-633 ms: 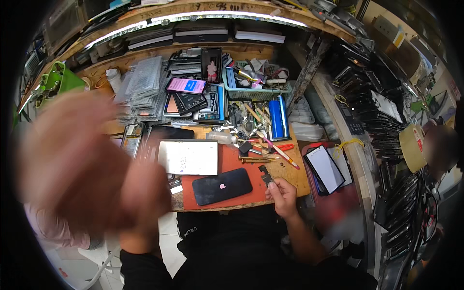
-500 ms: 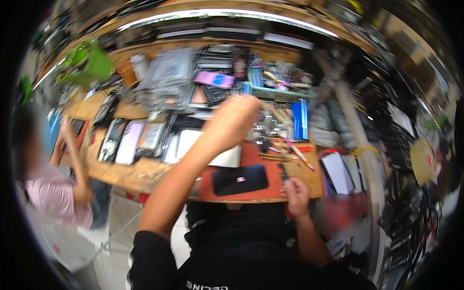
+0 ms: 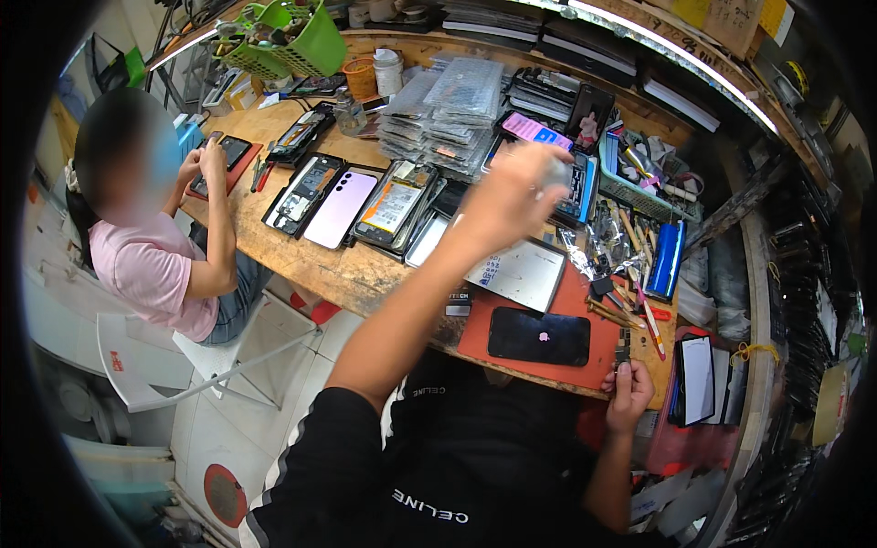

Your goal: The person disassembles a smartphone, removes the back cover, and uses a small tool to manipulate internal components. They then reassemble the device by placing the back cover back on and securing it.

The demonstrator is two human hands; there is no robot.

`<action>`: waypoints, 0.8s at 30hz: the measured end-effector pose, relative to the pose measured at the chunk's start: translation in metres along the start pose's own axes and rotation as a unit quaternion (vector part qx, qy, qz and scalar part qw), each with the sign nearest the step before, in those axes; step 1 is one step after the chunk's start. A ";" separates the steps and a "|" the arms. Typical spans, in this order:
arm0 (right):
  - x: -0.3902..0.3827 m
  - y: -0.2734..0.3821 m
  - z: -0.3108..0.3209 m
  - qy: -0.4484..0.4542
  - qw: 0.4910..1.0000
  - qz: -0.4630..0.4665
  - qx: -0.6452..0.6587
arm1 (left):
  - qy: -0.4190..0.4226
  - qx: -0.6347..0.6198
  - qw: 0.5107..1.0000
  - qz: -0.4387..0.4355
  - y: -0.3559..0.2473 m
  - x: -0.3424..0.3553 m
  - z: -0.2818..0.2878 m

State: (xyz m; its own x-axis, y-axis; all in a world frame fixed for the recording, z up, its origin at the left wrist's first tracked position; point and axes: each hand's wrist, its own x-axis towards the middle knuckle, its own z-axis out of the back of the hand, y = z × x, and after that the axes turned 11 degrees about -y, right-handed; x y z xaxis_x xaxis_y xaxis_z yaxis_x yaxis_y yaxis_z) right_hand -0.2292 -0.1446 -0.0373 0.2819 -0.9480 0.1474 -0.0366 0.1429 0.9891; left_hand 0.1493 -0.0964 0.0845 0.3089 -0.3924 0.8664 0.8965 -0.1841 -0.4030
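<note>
My left hand [image 3: 521, 192], motion-blurred, is raised over the middle of the bench, its fingers curled around a small greyish thing I cannot make out, in front of a pile of phones [image 3: 575, 205]. My right hand [image 3: 626, 393] pinches a small dark circuit board [image 3: 622, 345] at the right edge of an orange mat [image 3: 489, 356]. Beside it on the mat lies a black phone [image 3: 537, 336] showing a small pinkish logo, with a white tablet-shaped slab [image 3: 525, 279] above it and hand tools [image 3: 630, 301] to the upper right.
A co-worker [image 3: 142, 274] in pink sits at left holding a device. Opened phones [image 3: 306, 192], bubble-wrap bags [image 3: 457, 100], green baskets [image 3: 306, 41] and a tray of parts [image 3: 644, 173] crowd the bench [image 3: 274, 274]. A metal post [image 3: 740, 205] and stacked devices stand right.
The view has turned left, showing more of the co-worker and bench. My left hand has moved away from close before the camera to reach over the bench. My right hand still holds the board.
</note>
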 end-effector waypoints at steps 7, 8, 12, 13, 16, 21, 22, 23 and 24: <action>0.004 0.005 -0.004 0.012 1.000 0.007 0.023 | -0.056 0.228 0.933 0.273 0.152 0.020 0.167; 0.005 0.005 -0.005 0.022 0.999 0.005 0.023 | -0.028 0.265 0.924 0.274 0.178 0.017 0.175; 0.006 0.007 -0.005 0.028 0.999 -0.029 0.026 | 0.050 0.363 0.893 0.261 0.276 -0.009 0.179; 0.006 0.007 -0.005 0.034 0.998 -0.038 0.037 | 0.055 0.374 0.887 0.266 0.295 -0.014 0.179; 0.006 0.009 -0.005 0.036 0.995 -0.049 0.078 | 0.117 0.412 0.854 0.297 0.321 -0.016 0.184; 0.005 0.015 -0.007 0.032 0.993 -0.042 0.103 | -0.023 0.275 0.939 0.206 0.187 -0.017 0.177; 0.006 0.016 -0.008 0.032 0.993 -0.041 0.107 | -0.045 0.206 0.960 0.186 0.140 -0.030 0.167; 0.006 0.017 -0.009 0.027 0.993 -0.047 0.108 | 0.012 0.183 0.970 0.157 0.093 -0.046 0.156; 0.006 0.018 -0.010 0.035 0.993 -0.047 0.105 | 0.068 0.138 0.981 0.118 0.050 -0.062 0.146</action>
State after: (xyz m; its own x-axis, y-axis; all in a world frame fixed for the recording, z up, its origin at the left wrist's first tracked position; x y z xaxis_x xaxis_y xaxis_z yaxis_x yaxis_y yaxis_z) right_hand -0.2182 -0.1452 -0.0184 0.3585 -0.9315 0.0611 -0.2035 -0.0141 0.9790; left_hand 0.2213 0.0501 0.0537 0.4901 -0.5149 0.7034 0.8626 0.1704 -0.4763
